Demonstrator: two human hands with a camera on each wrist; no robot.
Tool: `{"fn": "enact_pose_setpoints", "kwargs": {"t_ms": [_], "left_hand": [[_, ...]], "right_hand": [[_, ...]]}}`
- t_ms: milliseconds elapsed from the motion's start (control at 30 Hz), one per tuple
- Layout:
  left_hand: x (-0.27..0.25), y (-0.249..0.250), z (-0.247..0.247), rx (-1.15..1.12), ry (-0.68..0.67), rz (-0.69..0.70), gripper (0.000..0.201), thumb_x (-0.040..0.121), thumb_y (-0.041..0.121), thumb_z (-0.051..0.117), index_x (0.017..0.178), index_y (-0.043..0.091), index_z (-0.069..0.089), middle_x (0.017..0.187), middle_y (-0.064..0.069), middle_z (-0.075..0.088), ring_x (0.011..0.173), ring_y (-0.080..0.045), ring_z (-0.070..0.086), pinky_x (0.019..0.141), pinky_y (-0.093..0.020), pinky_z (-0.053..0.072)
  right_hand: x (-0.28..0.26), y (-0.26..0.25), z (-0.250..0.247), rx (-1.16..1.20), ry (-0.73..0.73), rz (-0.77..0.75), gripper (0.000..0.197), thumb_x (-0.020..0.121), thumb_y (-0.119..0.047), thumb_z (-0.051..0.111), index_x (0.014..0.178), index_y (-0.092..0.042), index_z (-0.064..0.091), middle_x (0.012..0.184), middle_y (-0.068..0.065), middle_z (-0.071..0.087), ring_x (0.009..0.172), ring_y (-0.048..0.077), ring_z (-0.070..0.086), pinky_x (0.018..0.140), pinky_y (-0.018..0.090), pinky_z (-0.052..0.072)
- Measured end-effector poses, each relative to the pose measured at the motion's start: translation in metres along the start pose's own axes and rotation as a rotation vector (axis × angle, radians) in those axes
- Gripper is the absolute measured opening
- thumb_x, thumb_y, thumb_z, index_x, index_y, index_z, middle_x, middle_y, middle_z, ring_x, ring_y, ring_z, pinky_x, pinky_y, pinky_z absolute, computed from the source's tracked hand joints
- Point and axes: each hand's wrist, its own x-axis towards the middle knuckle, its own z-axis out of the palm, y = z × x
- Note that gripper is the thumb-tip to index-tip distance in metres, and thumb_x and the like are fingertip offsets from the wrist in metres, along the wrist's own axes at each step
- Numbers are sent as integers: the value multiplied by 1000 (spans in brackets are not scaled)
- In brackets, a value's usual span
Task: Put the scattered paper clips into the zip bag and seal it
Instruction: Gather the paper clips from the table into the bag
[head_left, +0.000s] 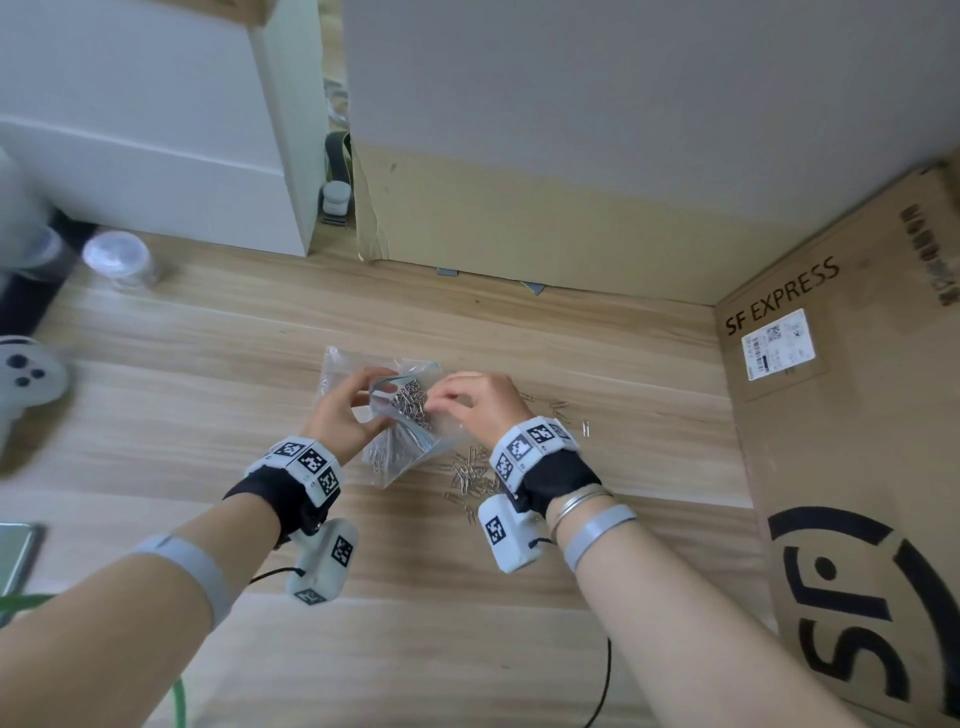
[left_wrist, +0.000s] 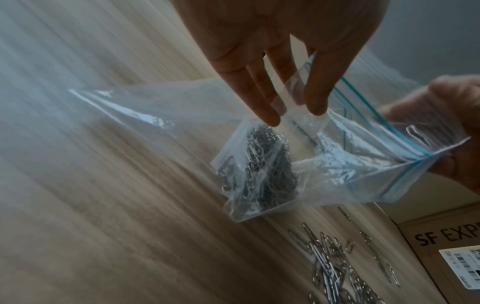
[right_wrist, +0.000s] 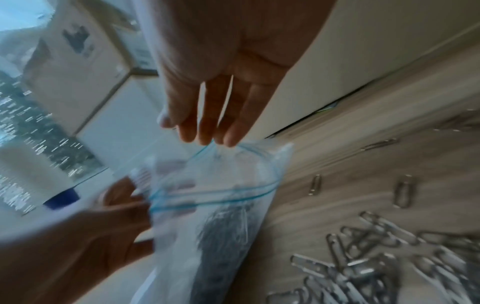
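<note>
both hands hold the zip bag (head_left: 395, 431) open: left hand (head_left: 343, 410) pinches one side, right hand (head_left: 475, 402) pinches the rim; loose paper clips (head_left: 470, 475) lie beside it.

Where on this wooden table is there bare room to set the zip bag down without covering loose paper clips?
Bare wood lies left of the clear plastic zip bag, toward the white game controller, and behind it up to the tall cardboard box. Near the table front edge, between the forearms, is bare too. Crowded: the silver paper clips under the right hand, toward the SF Express carton.
</note>
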Motion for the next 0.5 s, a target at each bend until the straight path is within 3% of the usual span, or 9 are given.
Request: {"fn": "enact_pose_setpoints", "kwargs": {"t_ms": [67,100,200,267,333,400,500], "left_hand": [[0,-2,-1,0,5,-14,58,71,3,71,99,46,45,95,16,60,97,-19,60,93,-37,47],[1,-3,-2,-5,7,-18,58,71,3,71,100,46,46,95,17,60,98,-19,60,94,-38,47],[0,-4,-3,-19,11,-35,54,71,3,70,102,41,48,94,17,60,97,-19,60,93,-38,47],[0,-3,-4,-24,11,-37,54,72,4,70,100,44,47,94,17,60,96,-18,60,91,-35,46],[-1,-3,-5,-33,13,-34,53,72,5,70,99,45,46,94,16,60,93,-15,60,90,-32,45],[-1,-3,-7,-35,15,-31,53,72,5,70,98,45,46,94,15,60,92,-9,59,89,-27,44],[0,-2,-7,-8,3,-31,52,73,6,70,98,45,45,93,16,60,90,-5,58,82,-14,40]], "right_hand": [[0,17,-12,2,142,68,18,87,-22,58,98,-12,69,97,4,72,72,13,62,66,12,48],[1,31,-17,-11,208,118,19,88,-21,56,101,-12,67,98,5,70,72,11,59,66,12,48],[-3,82,-30,-146,250,308,20,90,-14,51,106,-12,63,113,7,63,95,17,57,86,24,44],[-12,118,-37,-169,253,454,23,89,-11,51,108,-15,64,122,8,55,112,24,51,93,28,38],[-24,143,-41,-129,263,583,28,89,-13,51,114,-21,62,128,11,47,118,29,46,101,32,35],[-32,158,-40,-141,233,624,34,89,-14,51,121,-24,58,129,13,44,116,30,46,101,34,36],[-36,159,-31,-74,231,541,35,88,-5,51,118,-19,61,122,11,46,100,26,49,85,24,39]]}}
